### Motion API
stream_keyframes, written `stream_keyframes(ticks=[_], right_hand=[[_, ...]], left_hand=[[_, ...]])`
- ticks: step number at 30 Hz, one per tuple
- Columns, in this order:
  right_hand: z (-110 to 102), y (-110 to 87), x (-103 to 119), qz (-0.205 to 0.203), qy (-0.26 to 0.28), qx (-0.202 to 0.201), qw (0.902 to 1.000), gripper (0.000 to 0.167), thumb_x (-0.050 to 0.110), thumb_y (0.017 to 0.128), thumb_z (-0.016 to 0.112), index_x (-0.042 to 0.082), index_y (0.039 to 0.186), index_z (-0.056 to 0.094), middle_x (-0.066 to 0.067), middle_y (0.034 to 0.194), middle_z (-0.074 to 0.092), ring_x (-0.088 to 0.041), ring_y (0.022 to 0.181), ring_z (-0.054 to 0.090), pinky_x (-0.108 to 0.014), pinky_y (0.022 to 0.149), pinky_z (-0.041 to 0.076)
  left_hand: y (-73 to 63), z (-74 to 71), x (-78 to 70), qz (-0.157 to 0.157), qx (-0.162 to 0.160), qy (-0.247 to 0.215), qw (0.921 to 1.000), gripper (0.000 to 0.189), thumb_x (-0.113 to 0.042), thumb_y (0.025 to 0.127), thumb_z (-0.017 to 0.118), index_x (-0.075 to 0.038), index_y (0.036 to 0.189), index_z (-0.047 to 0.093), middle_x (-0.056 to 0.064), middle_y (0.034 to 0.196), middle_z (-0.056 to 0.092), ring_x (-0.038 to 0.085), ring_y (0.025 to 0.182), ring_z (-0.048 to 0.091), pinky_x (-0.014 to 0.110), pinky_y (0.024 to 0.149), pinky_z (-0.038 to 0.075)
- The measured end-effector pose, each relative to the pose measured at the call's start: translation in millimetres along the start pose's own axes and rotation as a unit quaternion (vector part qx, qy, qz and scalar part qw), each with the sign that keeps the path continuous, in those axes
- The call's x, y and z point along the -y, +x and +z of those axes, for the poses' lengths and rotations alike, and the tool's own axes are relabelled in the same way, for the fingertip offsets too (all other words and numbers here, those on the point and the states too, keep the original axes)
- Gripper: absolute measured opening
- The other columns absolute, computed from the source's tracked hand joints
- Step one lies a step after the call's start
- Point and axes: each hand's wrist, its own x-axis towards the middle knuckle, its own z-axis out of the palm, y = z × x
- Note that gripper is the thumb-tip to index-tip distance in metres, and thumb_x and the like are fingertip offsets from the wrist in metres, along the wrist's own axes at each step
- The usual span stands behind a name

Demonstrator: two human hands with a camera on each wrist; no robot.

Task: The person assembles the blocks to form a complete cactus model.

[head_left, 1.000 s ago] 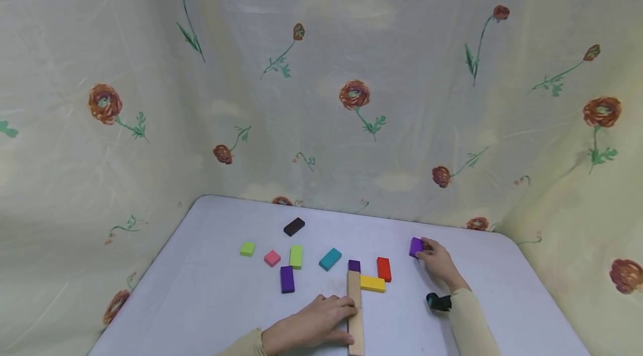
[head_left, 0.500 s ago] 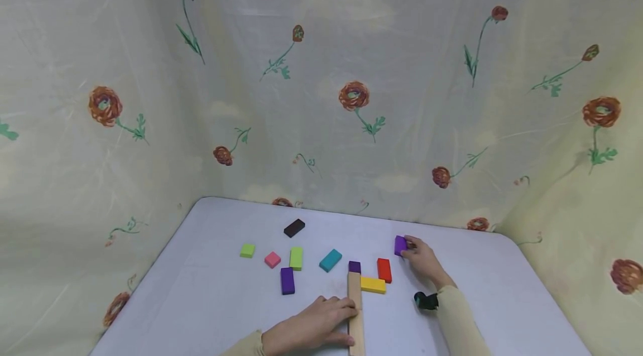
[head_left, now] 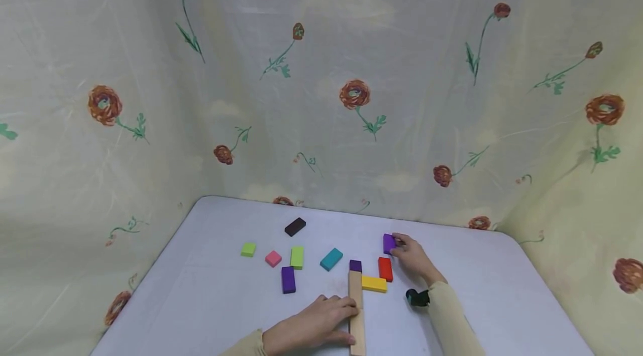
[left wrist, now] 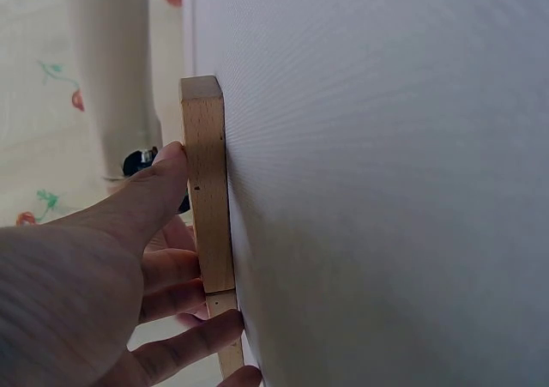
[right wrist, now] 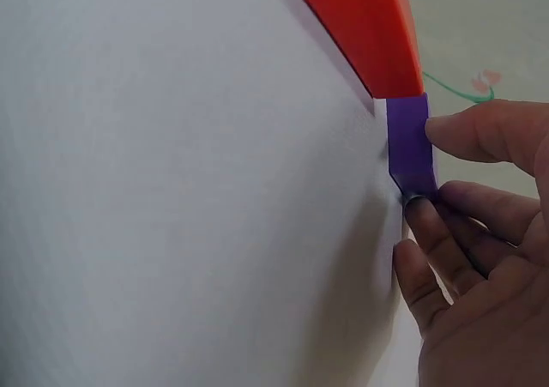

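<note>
Purple rectangular block (head_left: 388, 244) moved left, pinched by your right hand (head_left: 414, 258), now nearer light-brown wooden blocks (head_left: 358, 332), which your left hand (head_left: 318, 322) touches, fingers spread.

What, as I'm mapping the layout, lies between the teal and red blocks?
The head view shows one dark purple block between the teal block and the red block.

No text, label, brand, number or sign can be read on the wooden blocks (head_left: 357, 333), the held purple block (right wrist: 410, 138), the other coloured blocks (head_left: 331, 259) or the counter (head_left: 216, 294). The curtain (head_left: 261, 172) bears only printed flowers. The black device (head_left: 417, 298) at the right wrist is too small to show any markings.
</note>
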Motion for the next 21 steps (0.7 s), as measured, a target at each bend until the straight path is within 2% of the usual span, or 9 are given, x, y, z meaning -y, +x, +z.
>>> stream_keyframes(ticks=[7,12,21], right_hand=[[1.6,-0.7,4.3,-0.019,-0.013,0.01,0.9997,0.056,0.013,0.092,0.059,0.006,0.144,0.041,-0.023,0.14,0.047,-0.043,0.131,0.041,-0.062,0.107,0.031],[2.6,-2.1,8.0,-0.017,-0.012,0.021,0.9996,0.056,0.012,0.091,0.06,0.008,0.144,0.042,-0.02,0.141,0.047,-0.042,0.134,0.038,-0.064,0.109,0.026],[4.7,-2.0,7.5,-0.015,-0.014,0.031,0.9993,0.056,0.011,0.09,0.06,0.011,0.144,0.043,-0.019,0.144,0.044,-0.042,0.135,0.036,-0.065,0.107,0.027]], left_hand=[[0.5,-0.2,-0.7,-0.005,0.006,-0.003,1.0,0.061,-0.061,0.086,0.054,-0.026,0.136,0.054,-0.012,0.135,0.052,0.007,0.114,0.054,0.038,0.09,0.05],[0.3,-1.0,-1.3,-0.005,0.003,-0.004,1.0,0.06,-0.06,0.087,0.054,-0.025,0.136,0.054,-0.012,0.134,0.053,0.007,0.114,0.054,0.038,0.089,0.05],[-1.0,-0.9,-1.8,0.0,-0.004,0.001,1.0,0.06,-0.06,0.087,0.054,-0.024,0.136,0.055,-0.011,0.135,0.053,0.008,0.115,0.055,0.038,0.089,0.05]])
